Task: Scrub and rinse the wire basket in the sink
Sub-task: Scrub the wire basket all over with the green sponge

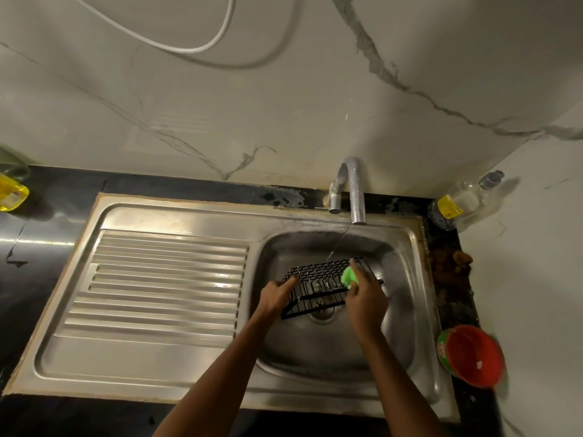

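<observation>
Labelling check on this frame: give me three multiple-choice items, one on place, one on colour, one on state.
1. Where is the wire basket?
A. On the drainboard
B. In the sink bowl
C. On the counter

2. What colour is the scrubber in the right hand?
A. Green
B. Yellow
C. Blue

3. What is the tap doing?
A. Dry
B. Running a thin stream
C. Removed

Key: 1 B, the basket sits over the drain; 2 A, a bright green pad shows at the fingers; 3 B, a thin stream falls onto the basket, which the left hand steadies.
</observation>
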### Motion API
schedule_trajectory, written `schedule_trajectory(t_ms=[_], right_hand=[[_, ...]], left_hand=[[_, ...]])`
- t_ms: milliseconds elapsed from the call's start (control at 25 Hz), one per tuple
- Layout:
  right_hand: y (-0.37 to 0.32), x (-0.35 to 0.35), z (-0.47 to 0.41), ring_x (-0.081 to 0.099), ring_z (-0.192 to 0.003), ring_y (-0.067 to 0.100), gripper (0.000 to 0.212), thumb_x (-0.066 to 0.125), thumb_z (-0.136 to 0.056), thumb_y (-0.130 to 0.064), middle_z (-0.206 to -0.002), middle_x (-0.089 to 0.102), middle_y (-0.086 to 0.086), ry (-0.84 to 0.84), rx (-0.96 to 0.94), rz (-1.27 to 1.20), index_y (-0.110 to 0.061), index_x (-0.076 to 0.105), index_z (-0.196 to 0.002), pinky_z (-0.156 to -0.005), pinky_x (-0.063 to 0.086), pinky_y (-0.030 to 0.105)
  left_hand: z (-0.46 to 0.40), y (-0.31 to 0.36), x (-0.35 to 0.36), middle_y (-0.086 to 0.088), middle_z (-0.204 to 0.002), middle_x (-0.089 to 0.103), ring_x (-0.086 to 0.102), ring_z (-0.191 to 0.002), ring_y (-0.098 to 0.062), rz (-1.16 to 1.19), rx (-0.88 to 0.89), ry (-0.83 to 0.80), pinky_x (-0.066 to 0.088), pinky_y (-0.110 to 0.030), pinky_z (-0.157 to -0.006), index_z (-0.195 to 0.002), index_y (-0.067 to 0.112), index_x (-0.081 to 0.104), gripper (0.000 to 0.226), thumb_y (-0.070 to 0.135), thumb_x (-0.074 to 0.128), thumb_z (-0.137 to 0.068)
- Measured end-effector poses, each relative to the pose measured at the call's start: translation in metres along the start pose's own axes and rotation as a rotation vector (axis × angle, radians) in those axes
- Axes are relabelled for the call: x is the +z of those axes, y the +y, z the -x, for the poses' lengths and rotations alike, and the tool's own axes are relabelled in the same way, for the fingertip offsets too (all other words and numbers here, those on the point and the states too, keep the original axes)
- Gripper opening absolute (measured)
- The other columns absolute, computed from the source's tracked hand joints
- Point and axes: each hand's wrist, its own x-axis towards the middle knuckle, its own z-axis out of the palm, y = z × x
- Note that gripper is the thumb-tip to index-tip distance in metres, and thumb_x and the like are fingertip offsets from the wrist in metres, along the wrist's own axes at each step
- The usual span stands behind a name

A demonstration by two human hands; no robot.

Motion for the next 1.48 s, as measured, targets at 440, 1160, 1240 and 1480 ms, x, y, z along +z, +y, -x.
schedule_trajectory(t_ms=[440, 1160, 1240, 1480], right_hand=[[-0.063, 0.010, 0.013, 0.060, -0.092, 0.022, 0.032, 0.077, -0.076, -0.007, -0.097, 0.071, 0.001, -0.037, -0.225, -0.106, -0.017, 0.072, -0.105, -0.074, 0.050, 0.033], [-0.033, -0.046, -0.010, 0.059, -0.098, 0.029, 0.041, 0.072, -0.080, -0.002, -0.109, 0.065, 0.012, 0.083, 0.073, -0.005, -0.009, 0.069, -0.121, -0.072, 0.049, 0.033], [-0.041, -0.049, -0.005, 0.056, -0.098, 0.032, 0.040, 0.072, -0.075, 0.000, -0.104, 0.066, 0.013, 0.117, 0.062, 0.014, -0.011, 0.071, -0.114, -0.074, 0.050, 0.039], [-0.081, -0.031, 0.077, 0.056, -0.102, 0.022, 0.044, 0.068, -0.079, -0.003, -0.111, 0.061, 0.005, -0.079, -0.226, -0.172, -0.016, 0.066, -0.121, -0.081, 0.050, 0.034]], left_hand=[[0.028, 0.003, 0.002, -0.005, -0.083, 0.071, 0.067, -0.069, -0.007, -0.016, 0.159, 0.017, 0.050, -0.012, -0.055, -0.093, 0.006, 0.072, 0.013, 0.015, 0.073, -0.084], [0.065, 0.014, 0.000, 0.002, -0.067, 0.068, 0.060, -0.060, -0.006, 0.092, 0.253, 0.102, 0.048, -0.016, -0.055, -0.074, 0.003, 0.069, 0.026, 0.025, 0.065, -0.061], [0.067, 0.016, 0.004, -0.002, -0.072, 0.072, 0.067, -0.068, -0.017, 0.096, 0.239, 0.116, 0.057, -0.027, -0.063, -0.078, 0.003, 0.073, 0.032, 0.031, 0.066, -0.064], [0.067, 0.023, 0.010, -0.002, -0.070, 0.066, 0.062, -0.066, -0.013, 0.190, 0.161, 0.187, 0.061, -0.032, -0.064, -0.072, 0.012, 0.070, 0.034, 0.043, 0.072, -0.085]])
